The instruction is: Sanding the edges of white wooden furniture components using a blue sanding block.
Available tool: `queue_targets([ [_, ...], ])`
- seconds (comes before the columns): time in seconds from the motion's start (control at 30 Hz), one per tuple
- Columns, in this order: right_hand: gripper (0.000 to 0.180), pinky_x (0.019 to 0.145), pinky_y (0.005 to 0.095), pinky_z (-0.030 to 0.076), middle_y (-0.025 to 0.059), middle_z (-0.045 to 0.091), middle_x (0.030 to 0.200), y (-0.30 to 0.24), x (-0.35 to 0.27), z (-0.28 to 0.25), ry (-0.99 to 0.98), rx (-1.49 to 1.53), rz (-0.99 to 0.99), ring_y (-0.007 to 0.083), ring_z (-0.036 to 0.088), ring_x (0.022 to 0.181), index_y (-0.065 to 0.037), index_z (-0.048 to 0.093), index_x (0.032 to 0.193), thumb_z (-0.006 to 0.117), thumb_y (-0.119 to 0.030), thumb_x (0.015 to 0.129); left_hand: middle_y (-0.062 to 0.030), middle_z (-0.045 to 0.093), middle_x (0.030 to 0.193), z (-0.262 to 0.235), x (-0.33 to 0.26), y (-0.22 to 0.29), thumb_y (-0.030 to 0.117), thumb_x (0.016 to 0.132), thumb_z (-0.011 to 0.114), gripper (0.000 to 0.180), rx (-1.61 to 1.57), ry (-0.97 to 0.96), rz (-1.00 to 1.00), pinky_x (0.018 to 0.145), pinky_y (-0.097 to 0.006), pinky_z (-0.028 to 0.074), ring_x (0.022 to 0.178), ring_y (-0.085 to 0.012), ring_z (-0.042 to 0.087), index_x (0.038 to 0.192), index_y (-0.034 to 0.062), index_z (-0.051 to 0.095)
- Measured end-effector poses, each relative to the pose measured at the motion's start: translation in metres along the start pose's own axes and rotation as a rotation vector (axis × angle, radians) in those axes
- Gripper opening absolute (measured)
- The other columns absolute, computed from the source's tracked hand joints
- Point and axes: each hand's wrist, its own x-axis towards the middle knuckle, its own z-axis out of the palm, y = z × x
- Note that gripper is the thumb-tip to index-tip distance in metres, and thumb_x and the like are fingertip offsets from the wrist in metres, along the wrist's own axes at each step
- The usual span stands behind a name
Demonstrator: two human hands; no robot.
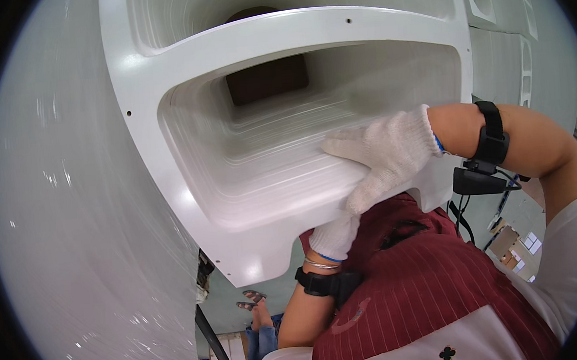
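Large white moulded shell (280, 160) with two deep compartments, its near rim under the right gloved hand (390, 156), thumb spread from fingers, left gloved hand (338, 235) just below, its grip impossible to tell

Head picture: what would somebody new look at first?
The big shiny white shell with two openings, across the upper middle. Next, the right hand in its pale knitted glove, at the lower opening's bottom edge. Then the dark red striped garment below.
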Motion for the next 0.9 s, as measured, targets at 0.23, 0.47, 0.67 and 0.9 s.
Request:
queue_targets([
  [0.23, 0.119, 0.118, 0.0402, 0.032, 0.0353, 0.027, 0.153, 0.006, 0.038, -0.014, -0.054, 0.081, -0.012, 0.044, 0.034, 0.142, 0.009, 0.026, 0.15, 0.059, -0.079, 0.077, -0.0117, 0.047, 0.147, -0.025, 0.02, 0.03, 0.042, 0.103, 0.048, 0.056, 0.799, 0.062, 0.258, 0.111, -0.042, 0.041, 0.135, -0.0273, 0.046, 0.147, 0.0083, 0.042],
  [0.47, 0.117, 0.121, 0.0372, 0.026, 0.0319, 0.018, 0.159, 0.005, 0.056, -0.013, -0.073, -0.063, -0.01, 0.0395, 0.022, 0.149, 0.009, 0.02, 0.153, 0.05, -0.079, 0.081, -0.0102, 0.037, 0.156, -0.049, 0.014, 0.02, 0.049, 0.103, 0.043, 0.061, 0.977, 0.15, 0.4, 0.115, -0.043, 0.035, 0.143, -0.0279, 0.036, 0.155, 0.0184, 0.033],
  [0.67, 0.117, 0.121, 0.0379, 0.027, 0.0321, 0.022, 0.157, 0.001, 0.052, -0.009, -0.047, -0.036, -0.005, 0.041, 0.027, 0.147, 0.008, 0.023, 0.152, 0.045, -0.083, 0.082, -0.0125, 0.048, 0.147, -0.038, 0.008, 0.016, 0.04, 0.102, 0.05, 0.054, 0.766, 0.117, 0.267, 0.11, -0.041, 0.04, 0.134, -0.0292, 0.048, 0.148, 0.0119, 0.043],
  [0.9, 0.107, 0.119, 0.0398, 0.03, 0.0311, 0.031, 0.154, 0.001, 0.071, -0.017, -0.018, -0.011, -0.034, 0.0435, 0.036, 0.141, 0.007, 0.03, 0.15, 0.038, -0.081, 0.088, -0.0134, 0.053, 0.141, -0.038, 0.017, 0.015, 0.031, 0.1, 0.054, 0.05, 0.776, 0.1, 0.283, 0.111, -0.04, 0.039, 0.131, -0.0293, 0.051, 0.144, 0.0075, 0.048],
])
